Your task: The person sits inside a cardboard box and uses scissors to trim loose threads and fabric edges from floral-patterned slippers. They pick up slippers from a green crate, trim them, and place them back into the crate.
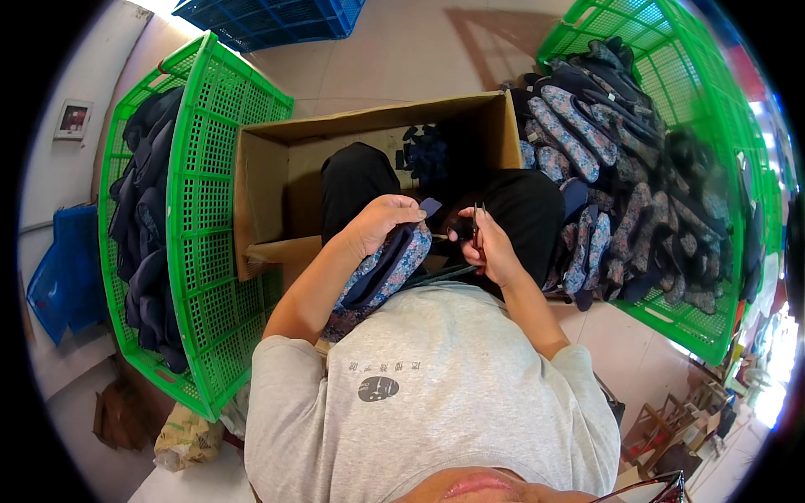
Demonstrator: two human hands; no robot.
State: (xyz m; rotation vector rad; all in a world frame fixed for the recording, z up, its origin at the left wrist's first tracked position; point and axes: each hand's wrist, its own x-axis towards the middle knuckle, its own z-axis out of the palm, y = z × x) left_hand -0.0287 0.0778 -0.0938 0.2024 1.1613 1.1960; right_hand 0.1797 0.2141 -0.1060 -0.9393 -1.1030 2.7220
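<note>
In front of my chest, my left hand (391, 221) pinches the top end of a floral fabric shoe upper (394, 256) with a dark navy lining. A small navy tab sticks out past my fingertips, and the rest of the piece hangs down against my grey shirt. To the right, apart from the upper, my right hand (493, 246) is closed around small dark thread snips (478, 220), their points facing up. Part of the snips is hidden by my fingers. Between my knees, an opened cardboard box (251, 194) holds a heap of small dark blue scraps (424, 154).
A green mesh crate (225, 197) of navy fabric pieces (149, 226) stands at the left. At the right, another green crate (689, 75) is heaped with floral uppers (625, 201), some close to my right knee. A blue crate (289, 23) sits at the far edge.
</note>
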